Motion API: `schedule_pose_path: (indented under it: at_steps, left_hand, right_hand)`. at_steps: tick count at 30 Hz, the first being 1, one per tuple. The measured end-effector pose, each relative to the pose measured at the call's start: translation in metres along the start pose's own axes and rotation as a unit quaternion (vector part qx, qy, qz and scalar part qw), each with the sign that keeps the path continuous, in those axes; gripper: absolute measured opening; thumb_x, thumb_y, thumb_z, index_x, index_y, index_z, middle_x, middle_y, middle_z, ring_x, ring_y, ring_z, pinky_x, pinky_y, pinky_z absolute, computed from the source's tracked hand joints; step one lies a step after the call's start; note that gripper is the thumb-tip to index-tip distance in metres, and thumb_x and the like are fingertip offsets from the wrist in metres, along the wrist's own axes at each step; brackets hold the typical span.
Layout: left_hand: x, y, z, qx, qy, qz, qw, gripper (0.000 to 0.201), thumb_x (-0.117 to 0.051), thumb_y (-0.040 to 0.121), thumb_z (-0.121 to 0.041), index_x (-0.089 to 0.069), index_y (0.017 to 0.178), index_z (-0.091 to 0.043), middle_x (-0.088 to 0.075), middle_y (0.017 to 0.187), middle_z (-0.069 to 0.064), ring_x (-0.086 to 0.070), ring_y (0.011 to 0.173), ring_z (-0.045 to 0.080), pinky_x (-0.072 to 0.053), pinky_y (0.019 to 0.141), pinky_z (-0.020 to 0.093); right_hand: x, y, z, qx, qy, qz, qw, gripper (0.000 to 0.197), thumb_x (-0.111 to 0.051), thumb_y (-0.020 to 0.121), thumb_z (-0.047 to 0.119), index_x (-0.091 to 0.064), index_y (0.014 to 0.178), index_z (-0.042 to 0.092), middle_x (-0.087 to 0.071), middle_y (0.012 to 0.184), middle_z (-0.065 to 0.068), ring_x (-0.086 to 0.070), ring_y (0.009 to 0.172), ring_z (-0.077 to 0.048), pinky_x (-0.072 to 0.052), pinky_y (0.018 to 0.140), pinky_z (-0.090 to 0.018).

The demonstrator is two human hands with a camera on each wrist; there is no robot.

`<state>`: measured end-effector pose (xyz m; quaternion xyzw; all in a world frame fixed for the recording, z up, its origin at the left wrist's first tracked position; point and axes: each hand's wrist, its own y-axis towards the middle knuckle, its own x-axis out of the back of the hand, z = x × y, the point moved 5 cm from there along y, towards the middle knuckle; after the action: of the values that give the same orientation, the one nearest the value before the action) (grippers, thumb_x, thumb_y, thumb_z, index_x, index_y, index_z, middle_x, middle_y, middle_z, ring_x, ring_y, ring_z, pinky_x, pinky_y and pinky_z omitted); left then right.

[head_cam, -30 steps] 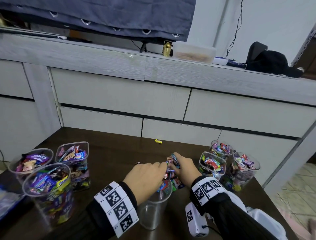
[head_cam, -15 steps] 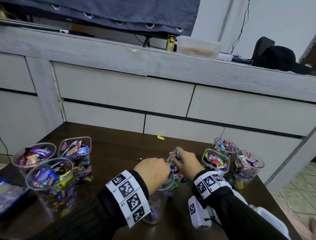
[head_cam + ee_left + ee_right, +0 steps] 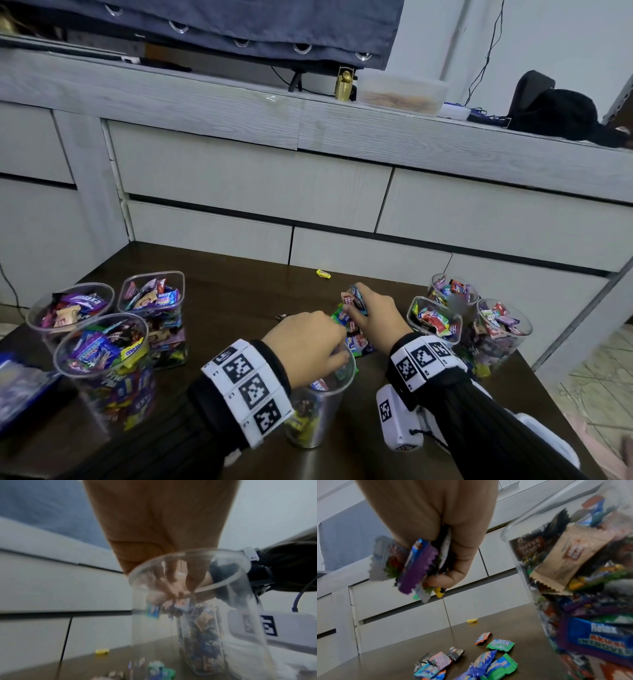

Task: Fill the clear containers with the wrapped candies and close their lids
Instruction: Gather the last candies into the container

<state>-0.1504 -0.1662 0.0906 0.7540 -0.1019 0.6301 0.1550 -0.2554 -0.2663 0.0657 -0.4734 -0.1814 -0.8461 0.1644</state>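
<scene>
On the dark table, near its front edge, stands a clear container (image 3: 318, 416) with a few wrapped candies at its bottom. My left hand (image 3: 337, 356) hovers over its mouth, fingers bunched and pointing down into the rim (image 3: 188, 572), with wrapped candies (image 3: 152, 610) at the fingertips. My right hand (image 3: 356, 308) grips a fistful of wrapped candies (image 3: 418, 566) just above the loose candy pile (image 3: 358, 342). The right wrist view shows that pile (image 3: 488, 662) spread on the table below the hand.
Three filled open containers (image 3: 102, 346) stand at the left and three more (image 3: 435, 318) at the right, close to my right hand. A lone yellow candy (image 3: 322, 273) lies farther back. Grey drawers (image 3: 239, 178) rise behind the table.
My left hand came back from the pile to the container's mouth, and candies now lie at its bottom. The right hand stayed at the pile, holding its candies.
</scene>
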Motion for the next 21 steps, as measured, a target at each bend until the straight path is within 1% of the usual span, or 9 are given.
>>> schedule_pose_path:
  at_steps: [2, 4, 6, 7, 10, 14, 18, 20, 21]
  left_hand:
    - [0.002, -0.01, 0.007, 0.005, -0.085, -0.076, 0.993, 0.029, -0.047, 0.091, -0.055, -0.055, 0.091, -0.028, -0.047, 0.086, -0.014, -0.047, 0.084, 0.005, -0.038, 0.068, 0.023]
    - [-0.002, -0.021, 0.019, 0.019, -0.161, -0.117, 0.98, 0.039, -0.043, 0.081, -0.072, -0.05, 0.093, -0.036, -0.043, 0.092, -0.02, -0.044, 0.09, -0.002, -0.04, 0.073, 0.018]
    - [-0.011, -0.03, 0.031, 0.044, -0.25, -0.112, 0.961, 0.057, -0.049, 0.069, -0.084, -0.045, 0.106, -0.041, -0.04, 0.105, -0.027, -0.046, 0.101, -0.008, -0.044, 0.083, 0.018]
    - [-0.017, -0.033, 0.037, 0.059, -0.299, -0.093, 0.948, 0.067, -0.055, 0.062, -0.087, -0.042, 0.113, -0.045, -0.039, 0.111, -0.031, -0.047, 0.105, -0.009, -0.046, 0.087, 0.019]
    - [-0.035, -0.038, 0.049, 0.079, -0.415, -0.027, 0.906, 0.098, -0.077, 0.046, -0.078, -0.033, 0.128, -0.049, -0.041, 0.126, -0.03, -0.052, 0.113, -0.008, -0.051, 0.095, 0.026]
    - [-0.048, -0.036, 0.052, 0.064, -0.459, -0.002, 0.886, 0.112, -0.091, 0.041, -0.059, -0.033, 0.135, -0.044, -0.053, 0.133, -0.014, -0.056, 0.12, 0.003, -0.05, 0.101, 0.033]
    - [-0.051, -0.031, 0.052, 0.048, -0.513, -0.023, 0.857, 0.106, -0.094, 0.043, -0.051, -0.041, 0.133, -0.033, -0.064, 0.125, -0.001, -0.063, 0.114, 0.011, -0.053, 0.097, 0.04]
    - [-0.05, -0.028, 0.054, 0.049, -0.522, -0.03, 0.851, 0.105, -0.093, 0.044, -0.052, -0.041, 0.132, -0.032, -0.066, 0.122, 0.001, -0.065, 0.112, 0.013, -0.053, 0.097, 0.042]
    - [-0.05, -0.026, 0.056, 0.052, -0.522, -0.037, 0.85, 0.105, -0.093, 0.043, -0.054, -0.041, 0.132, -0.031, -0.067, 0.121, 0.001, -0.065, 0.111, 0.013, -0.052, 0.097, 0.042]
  right_hand:
    - [0.008, -0.001, 0.001, 0.007, 0.017, -0.02, 1.0, 0.023, -0.054, 0.095, 0.026, -0.051, 0.114, 0.013, -0.066, 0.098, -0.009, -0.063, 0.092, -0.025, -0.038, 0.069, -0.023]
    - [0.017, -0.001, 0.003, 0.01, 0.034, -0.038, 0.999, 0.025, -0.053, 0.095, 0.029, -0.051, 0.115, 0.013, -0.066, 0.098, -0.009, -0.062, 0.091, -0.024, -0.04, 0.07, -0.024]
    - [0.026, -0.002, 0.007, 0.016, 0.047, -0.063, 0.997, 0.03, -0.053, 0.095, 0.031, -0.051, 0.119, 0.013, -0.065, 0.098, -0.006, -0.06, 0.091, -0.021, -0.04, 0.07, -0.023]
    - [0.031, -0.002, 0.01, 0.024, 0.055, -0.077, 0.995, 0.031, -0.053, 0.095, 0.032, -0.051, 0.119, 0.013, -0.064, 0.096, -0.003, -0.059, 0.088, -0.018, -0.039, 0.068, -0.018]
    - [0.039, -0.007, 0.025, 0.057, 0.1, -0.108, 0.987, 0.026, -0.054, 0.095, 0.031, -0.052, 0.115, 0.014, -0.061, 0.09, 0.004, -0.059, 0.079, -0.006, -0.039, 0.061, -0.005]
    - [0.036, -0.02, 0.049, 0.104, 0.174, -0.105, 0.974, 0.018, -0.056, 0.094, 0.028, -0.053, 0.108, 0.018, -0.063, 0.086, 0.011, -0.06, 0.077, 0.011, -0.041, 0.062, -0.003]
    - [0.021, -0.034, 0.068, 0.146, 0.212, -0.095, 0.961, 0.011, -0.056, 0.094, 0.029, -0.051, 0.104, 0.029, -0.064, 0.087, 0.013, -0.063, 0.082, 0.008, -0.044, 0.066, -0.005]
    - [0.012, -0.039, 0.072, 0.17, 0.211, -0.099, 0.957, 0.012, -0.056, 0.094, 0.028, -0.049, 0.102, 0.035, -0.063, 0.088, 0.016, -0.063, 0.086, 0.007, -0.045, 0.069, -0.005]
    - [0.008, -0.041, 0.073, 0.182, 0.198, -0.1, 0.958, 0.012, -0.055, 0.094, 0.027, -0.05, 0.102, 0.034, -0.062, 0.09, 0.016, -0.062, 0.087, 0.006, -0.045, 0.071, -0.006]
